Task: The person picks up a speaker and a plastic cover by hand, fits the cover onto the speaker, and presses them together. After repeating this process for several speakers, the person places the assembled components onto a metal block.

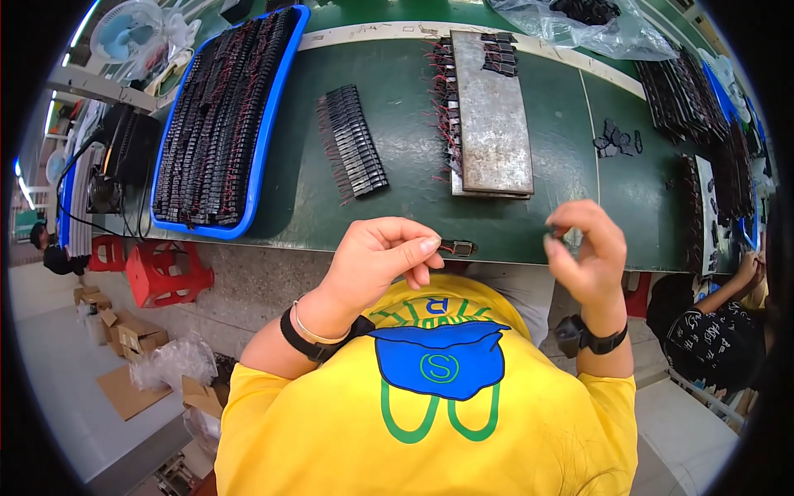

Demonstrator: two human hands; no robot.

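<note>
My left hand (376, 256) is closed in a pinch on a small black rectangular part (460, 247) with fine wires at one end. It is held just over the front edge of the green table (397, 149). To its right, my right hand (591, 252) is raised with thumb and index finger curled toward each other around a small dark piece (557, 232); its kind is too small to make out. Beyond my hands lies a grey metal plate (495, 124) with several wired black parts along its left edge and top corner. A neat row of similar parts (354, 140) lies left of it.
A blue tray (263, 157) packed with wired black parts stands at the left. Loose black flat pieces (619, 139) lie right of the plate. A plastic bag (591, 29) is at the back. A red stool (169, 273) stands below left; another person (711, 331) sits at the right.
</note>
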